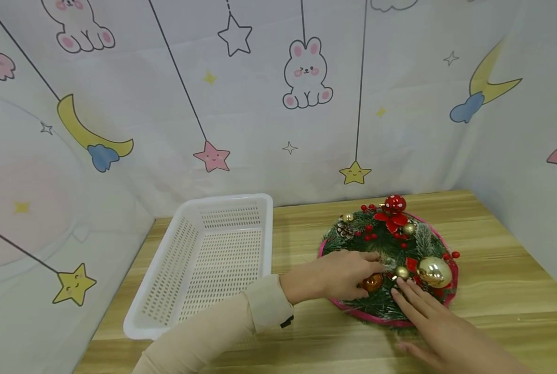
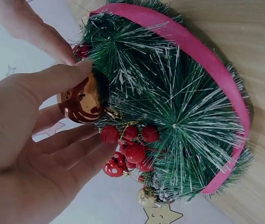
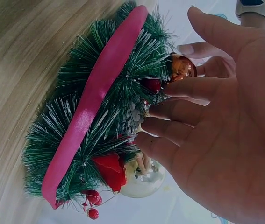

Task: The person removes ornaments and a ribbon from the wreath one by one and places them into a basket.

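A green Christmas wreath (image 1: 390, 311) edged with pink ribbon (image 3: 88, 102) lies on the table. At its near side my left hand (image 1: 345, 272) holds a shiny orange bauble (image 2: 82, 100), thumb on one side and fingers curling round the other. My right hand (image 1: 434, 322) is stretched out, its straight fingertips (image 3: 158, 147) resting on the wreath just right of the bauble. Close to those fingertips sit a small gold ball (image 1: 402, 272) and a large gold bauble (image 1: 434, 272). Red berries (image 2: 134, 153) and a spotted red ball (image 1: 395, 204) decorate the far part.
A white perforated plastic basket (image 1: 268, 234) stands left of the wreath on the wood-grain table (image 1: 297, 234). A pale cloth (image 1: 259, 104) printed with rabbits, stars and moons hangs behind and along both sides.
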A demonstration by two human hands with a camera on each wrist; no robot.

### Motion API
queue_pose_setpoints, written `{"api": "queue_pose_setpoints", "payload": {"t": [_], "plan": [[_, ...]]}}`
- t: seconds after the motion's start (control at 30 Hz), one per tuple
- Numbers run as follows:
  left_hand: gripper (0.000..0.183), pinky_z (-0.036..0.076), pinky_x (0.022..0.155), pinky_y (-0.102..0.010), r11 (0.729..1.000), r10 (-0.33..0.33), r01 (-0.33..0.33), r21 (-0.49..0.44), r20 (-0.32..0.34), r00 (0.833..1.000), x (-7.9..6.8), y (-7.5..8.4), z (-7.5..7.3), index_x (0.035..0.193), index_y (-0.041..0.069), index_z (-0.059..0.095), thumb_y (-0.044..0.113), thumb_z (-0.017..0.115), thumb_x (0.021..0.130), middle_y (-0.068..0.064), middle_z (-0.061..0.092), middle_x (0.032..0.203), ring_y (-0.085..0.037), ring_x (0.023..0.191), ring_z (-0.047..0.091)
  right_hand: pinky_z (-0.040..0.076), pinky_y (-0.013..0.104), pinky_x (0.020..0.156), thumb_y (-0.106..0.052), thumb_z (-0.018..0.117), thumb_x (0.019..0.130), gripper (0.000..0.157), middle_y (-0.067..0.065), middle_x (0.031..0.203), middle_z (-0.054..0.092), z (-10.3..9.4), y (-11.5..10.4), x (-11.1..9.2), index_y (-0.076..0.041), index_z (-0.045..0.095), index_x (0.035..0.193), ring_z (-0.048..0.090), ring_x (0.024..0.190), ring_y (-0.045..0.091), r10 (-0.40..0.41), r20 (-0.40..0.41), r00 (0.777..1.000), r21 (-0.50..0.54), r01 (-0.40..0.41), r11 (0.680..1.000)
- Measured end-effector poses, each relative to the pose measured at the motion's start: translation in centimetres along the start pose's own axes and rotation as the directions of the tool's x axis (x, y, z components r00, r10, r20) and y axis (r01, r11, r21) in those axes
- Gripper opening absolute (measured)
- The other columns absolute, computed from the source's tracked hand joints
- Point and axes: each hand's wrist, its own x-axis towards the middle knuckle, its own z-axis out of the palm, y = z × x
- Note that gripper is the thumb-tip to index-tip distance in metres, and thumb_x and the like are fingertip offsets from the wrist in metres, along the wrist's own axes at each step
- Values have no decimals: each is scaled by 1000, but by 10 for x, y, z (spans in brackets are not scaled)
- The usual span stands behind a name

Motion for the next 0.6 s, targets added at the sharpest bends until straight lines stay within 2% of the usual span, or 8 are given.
{"api": "queue_pose_setpoints", "payload": {"t": [0.23,0.37,0.47,0.6], "plan": [[63,55,103,-19,999,30,-30,23,-8,1000,3,-2,-1,157,21,50,34,73,101,-4,45,166,-11,130,67,61,42,94,-60,75,90,83,11,164,48,1,-1,-1,-10,56,152,-23,156,-7,-16,7,1000,-28,16,999],[60,56,100,-16,999,46,-45,12,-20,999,3,-3,-4,155,18,52,34,72,101,-3,50,163,-8,124,70,61,42,94,-60,75,91,83,12,163,49,2,-2,-1,-9,55,153,-25,155,-7,-11,23,1000,-22,11,1000],[57,57,91,-12,998,54,-54,-18,-38,998,2,-6,-6,153,15,55,33,72,101,-1,65,148,-4,111,75,60,39,95,-61,74,90,84,12,161,51,2,-3,-1,-9,55,153,-24,155,-8,2,29,1000,-25,-1,1000],[57,55,79,-9,995,62,-67,-72,-60,996,0,-11,-11,152,12,54,33,71,102,4,78,117,0,91,75,60,38,95,-61,76,89,83,13,160,53,1,-3,0,-10,56,152,-24,155,-9,14,21,1000,-30,-14,999]]}}
